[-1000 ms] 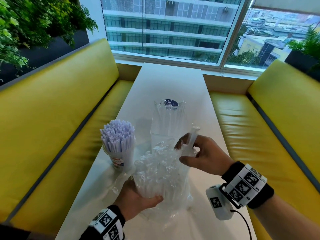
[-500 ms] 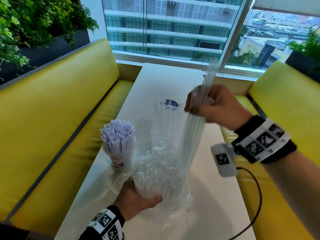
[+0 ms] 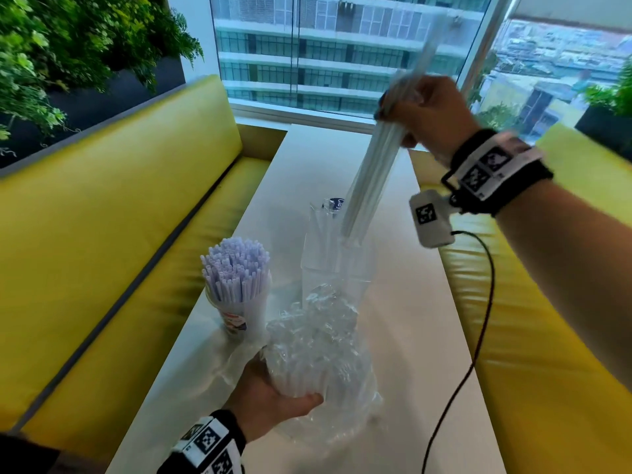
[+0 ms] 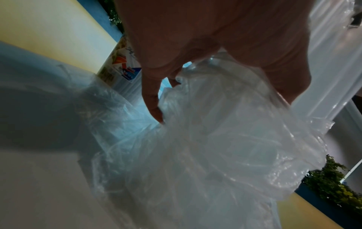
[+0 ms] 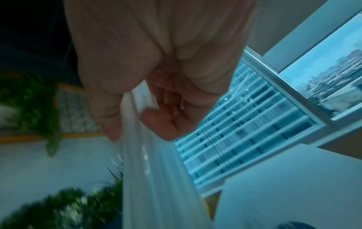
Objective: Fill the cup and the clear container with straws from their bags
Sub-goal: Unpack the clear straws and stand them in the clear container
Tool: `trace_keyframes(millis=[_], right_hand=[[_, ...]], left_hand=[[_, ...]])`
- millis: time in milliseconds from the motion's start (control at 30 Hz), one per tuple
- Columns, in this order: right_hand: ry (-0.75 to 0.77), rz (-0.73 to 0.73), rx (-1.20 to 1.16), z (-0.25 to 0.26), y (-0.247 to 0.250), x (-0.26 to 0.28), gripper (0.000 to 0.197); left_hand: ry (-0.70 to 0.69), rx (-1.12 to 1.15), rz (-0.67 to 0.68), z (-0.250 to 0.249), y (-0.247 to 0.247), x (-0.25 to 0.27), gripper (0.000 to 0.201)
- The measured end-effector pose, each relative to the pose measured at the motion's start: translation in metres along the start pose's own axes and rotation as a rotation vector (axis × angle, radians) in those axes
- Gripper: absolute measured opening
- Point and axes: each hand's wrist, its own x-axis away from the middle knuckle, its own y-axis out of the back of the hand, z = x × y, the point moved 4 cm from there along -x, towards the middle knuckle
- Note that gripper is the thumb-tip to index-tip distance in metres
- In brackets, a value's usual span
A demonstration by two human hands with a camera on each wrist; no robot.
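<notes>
My right hand (image 3: pixel 422 111) grips a bundle of long clear straws (image 3: pixel 371 176) high above the table, and the bundle's lower ends hang just over the mouth of the tall clear container (image 3: pixel 333 254). In the right wrist view the fingers (image 5: pixel 156 122) curl round the same straws (image 5: pixel 156 178). My left hand (image 3: pixel 273 401) holds the crumpled clear bag (image 3: pixel 318 350) of straws upright on the table; the left wrist view shows its fingers (image 4: pixel 152 100) pressed into that bag (image 4: pixel 205 147). A white cup (image 3: pixel 239 309) packed with pale straws (image 3: pixel 234 268) stands left of the container.
The long white table (image 3: pixel 403 336) runs to the window between two yellow benches (image 3: pixel 102 241), (image 3: pixel 564 336). A black cable (image 3: pixel 478 319) hangs from my right wrist camera over the table's right side. Green plants fill the upper left.
My right hand has pulled a bundle of straws up out of the bag and carried it higher and farther back, over the clear container. The left hand has stayed on the bag.
</notes>
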Motion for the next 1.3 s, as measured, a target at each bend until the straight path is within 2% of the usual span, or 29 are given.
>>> trace_keyframes(millis=[33, 133, 200, 300, 433, 500, 600, 800, 900, 1000, 1100, 1233, 1300], right_hand=[[-0.075, 0.059, 0.041, -0.025, -0.012, -0.001, 0.005], [-0.316, 0.249, 0.31, -0.092, -0.04, 0.007, 0.058], [-0.382, 0.317, 0.461, -0.112, -0.048, 0.015, 0.086], [-0.318, 0.369, 0.503, -0.12, -0.061, 0.021, 0.112], [-0.192, 0.585, 0.661, -0.123, -0.086, 0.03, 0.128], [-0.185, 0.681, 0.723, -0.125, -0.098, 0.035, 0.126], [-0.131, 0.696, 0.832, -0.129, -0.113, 0.036, 0.113], [-0.125, 0.537, 0.775, -0.142, -0.126, 0.02, 0.046], [-0.125, 0.491, 0.671, -0.144, -0.127, 0.014, 0.028], [-0.107, 0.477, 0.648, -0.138, -0.12, 0.008, 0.024], [-0.048, 0.526, 0.726, -0.135, -0.111, 0.009, 0.028], [-0.026, 0.693, 0.899, -0.148, -0.108, 0.024, 0.046], [0.004, 0.671, 0.852, -0.142, -0.109, 0.024, 0.055]], left_hand=[[0.006, 0.002, 0.001, 0.0, 0.001, 0.0, 0.085], [0.013, -0.002, 0.01, 0.0, 0.001, 0.001, 0.084], [0.019, 0.002, 0.017, -0.002, 0.001, 0.001, 0.081], [0.033, 0.035, 0.035, -0.006, -0.001, 0.003, 0.077], [0.021, 0.022, 0.036, -0.007, 0.0, 0.003, 0.08], [0.016, 0.007, 0.038, -0.006, 0.0, 0.002, 0.077], [-0.002, -0.01, 0.044, -0.005, -0.002, 0.001, 0.077], [-0.032, -0.06, 0.043, -0.005, -0.003, -0.002, 0.071], [-0.033, -0.056, 0.017, -0.005, -0.003, -0.002, 0.073], [-0.043, -0.055, 0.018, -0.007, -0.003, -0.001, 0.071], [-0.025, -0.029, 0.018, -0.008, -0.002, -0.001, 0.068], [-0.012, -0.005, 0.032, -0.006, -0.002, -0.001, 0.072], [-0.02, -0.007, 0.025, -0.006, -0.003, -0.002, 0.073]])
